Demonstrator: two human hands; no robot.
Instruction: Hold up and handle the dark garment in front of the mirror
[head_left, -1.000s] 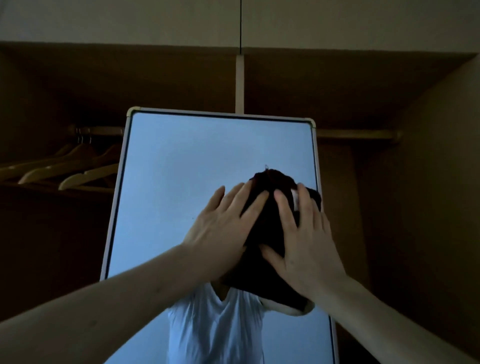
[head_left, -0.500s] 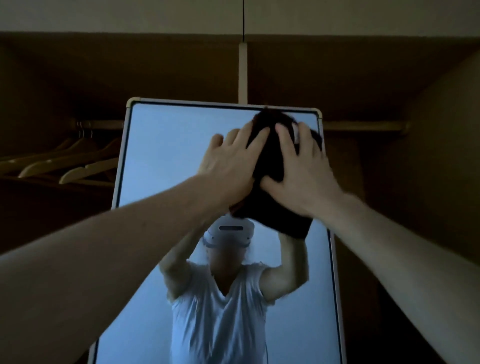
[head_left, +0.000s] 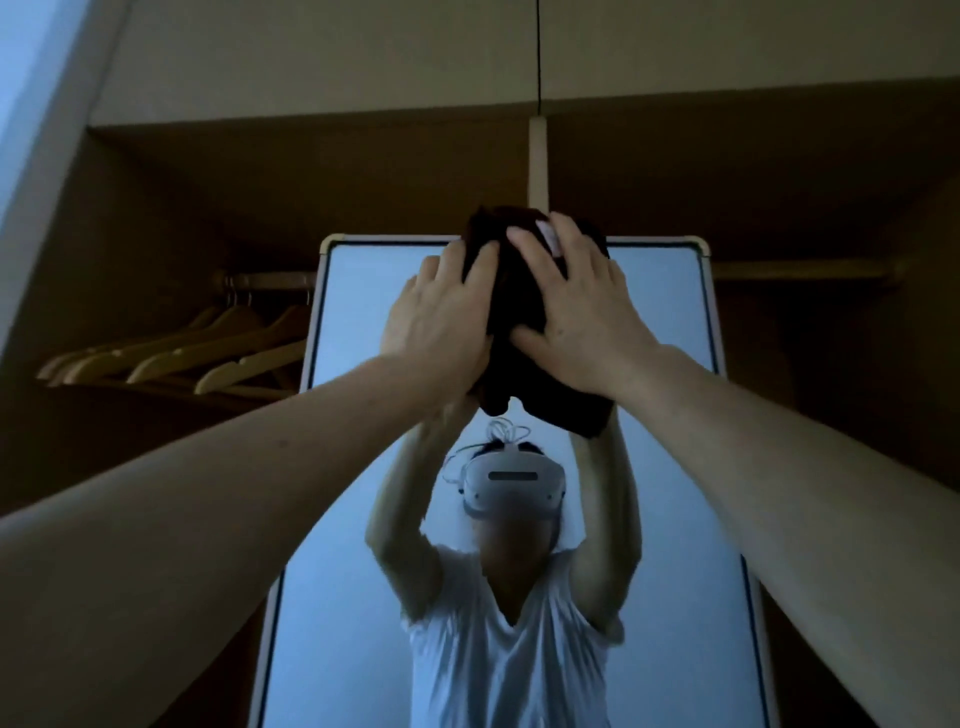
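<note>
A dark cloth (head_left: 558, 410) is bunched against the top edge of a tall white-framed mirror (head_left: 667, 312) that leans inside a wardrobe. My left hand (head_left: 441, 322) presses on the cloth's left side with its fingers laid flat. My right hand (head_left: 582, 317) presses on its right side, fingers spread over the top and thumb out on the cloth. A small pale label shows under my right fingertips. Both arms reach up and forward. The mirror reflects a person in a white T-shirt and a white headset (head_left: 511, 488) with raised arms.
Several wooden hangers (head_left: 208, 348) hang on a rail (head_left: 265, 280) to the left of the mirror. The wardrobe's dark shelf and a vertical divider (head_left: 538, 161) sit above it. A side wall closes in on the right.
Both hands slid the cloth up the mirror, from its middle to its top edge. The view tilted upward with them.
</note>
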